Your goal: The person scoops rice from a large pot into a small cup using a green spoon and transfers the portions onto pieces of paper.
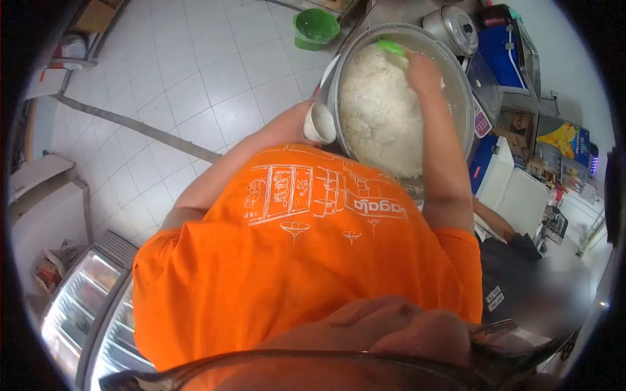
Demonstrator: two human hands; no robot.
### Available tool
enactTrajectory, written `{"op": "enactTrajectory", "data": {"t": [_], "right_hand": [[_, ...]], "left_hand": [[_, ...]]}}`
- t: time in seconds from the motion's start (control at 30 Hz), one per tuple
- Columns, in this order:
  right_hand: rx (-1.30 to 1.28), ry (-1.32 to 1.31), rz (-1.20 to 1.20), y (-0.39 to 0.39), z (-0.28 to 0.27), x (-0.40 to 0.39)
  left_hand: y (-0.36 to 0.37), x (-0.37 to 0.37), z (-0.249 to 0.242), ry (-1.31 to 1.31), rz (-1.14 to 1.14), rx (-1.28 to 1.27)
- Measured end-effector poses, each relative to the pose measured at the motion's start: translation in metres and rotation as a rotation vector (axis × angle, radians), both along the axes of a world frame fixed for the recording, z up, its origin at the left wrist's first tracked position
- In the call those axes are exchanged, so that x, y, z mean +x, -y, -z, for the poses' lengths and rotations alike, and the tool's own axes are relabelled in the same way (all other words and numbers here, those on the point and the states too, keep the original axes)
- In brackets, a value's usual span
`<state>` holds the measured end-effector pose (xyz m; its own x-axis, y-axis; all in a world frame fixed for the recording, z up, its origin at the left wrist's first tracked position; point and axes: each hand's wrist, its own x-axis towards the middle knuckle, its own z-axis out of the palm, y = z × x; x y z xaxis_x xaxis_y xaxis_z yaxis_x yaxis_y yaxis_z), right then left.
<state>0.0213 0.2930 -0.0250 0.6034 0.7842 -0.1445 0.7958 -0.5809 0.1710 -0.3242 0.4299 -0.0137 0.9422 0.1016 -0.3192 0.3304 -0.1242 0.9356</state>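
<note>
A big round metal pot (468, 107) holds a heaped white grainy mass (381, 111) that looks like cooked rice. My right hand (422, 70) reaches over the far side of the heap, fingers closed round a bright green utensil (391, 47), whose end lies at the top of the mass. On the pot's left side, my left hand (303, 120) holds a small white cup (319, 124) close to the rim. The cup's mouth faces up toward the camera. Part of my left hand is hidden behind the cup.
A green bin (315, 29) stands on the tiled floor beyond the pot. Right of the pot are a lidded metal pot (451, 30), a pink-edged device (482, 122) and a white cooler box (518, 202). A co-worker in a dark shirt (515, 274) is at the lower right.
</note>
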Motion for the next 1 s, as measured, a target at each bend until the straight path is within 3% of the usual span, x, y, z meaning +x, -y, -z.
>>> {"op": "enactTrajectory", "data": {"t": [0.1,0.2,0.3,0.37,0.47,0.57,0.6,0.63,0.67,0.7,0.8,0.9,1.0], "right_hand": [[-0.235,-0.126,0.066,-0.012,0.046,-0.021],[-0.234,-0.12,0.087,0.003,0.028,-0.062],[-0.273,-0.198,0.093,0.042,0.024,-0.092],[-0.321,-0.291,0.082,0.073,0.043,-0.11],[-0.33,-0.393,0.133,0.085,0.0,-0.139],[-0.084,-0.582,0.144,0.111,-0.013,-0.096],[0.054,-0.488,0.22,0.12,0.006,-0.061],[0.053,-0.426,0.397,0.1,-0.02,-0.049],[0.074,-0.241,0.335,0.101,-0.012,-0.018],[0.05,-0.137,0.463,0.104,0.008,0.012],[-0.107,0.007,0.353,0.096,0.047,0.04],[-0.133,-0.106,0.351,0.07,0.046,0.008],[-0.173,-0.129,0.297,0.075,0.04,-0.029]], "left_hand": [[-0.002,0.007,0.014,0.039,0.048,-0.035],[0.004,0.008,0.019,0.093,-0.096,-0.188],[-0.002,0.003,-0.014,0.119,-0.057,-0.281],[-0.005,0.001,-0.006,0.167,-0.072,-0.213],[-0.003,-0.001,0.001,0.159,-0.105,-0.151],[0.003,0.001,0.014,0.136,-0.12,-0.109],[0.002,0.001,0.018,0.131,-0.122,-0.098],[0.004,0.0,0.013,0.135,-0.13,-0.134],[0.006,-0.001,0.004,0.138,-0.138,-0.169],[0.007,-0.002,-0.002,0.142,-0.145,-0.203],[0.002,0.003,-0.004,0.043,-0.063,-0.188],[0.001,0.007,0.014,0.148,-0.071,-0.155],[-0.001,0.012,0.0,0.102,-0.058,-0.141]]}}
